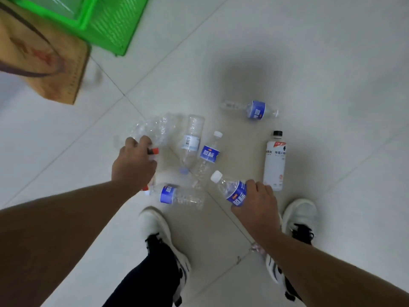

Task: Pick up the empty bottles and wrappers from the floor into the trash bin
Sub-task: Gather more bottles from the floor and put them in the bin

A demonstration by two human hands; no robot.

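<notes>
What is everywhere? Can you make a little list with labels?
left hand: gripping crumpled clear bottles
right hand: holding blue-label bottle
floor: five more bottles lying loose
white bottle: black cap, by the right shoe
green basket: top left, beside a brown bag

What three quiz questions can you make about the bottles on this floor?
1. True or false: the right hand is holding a blue-label bottle.
2. Which colour is the cap of the white bottle? A) red B) black C) green
3. Fill in: the green basket sits at the top ____ of the picture.

Key: 1 true; 2 B; 3 left. Also, the left hand grips crushed clear bottles.
</notes>
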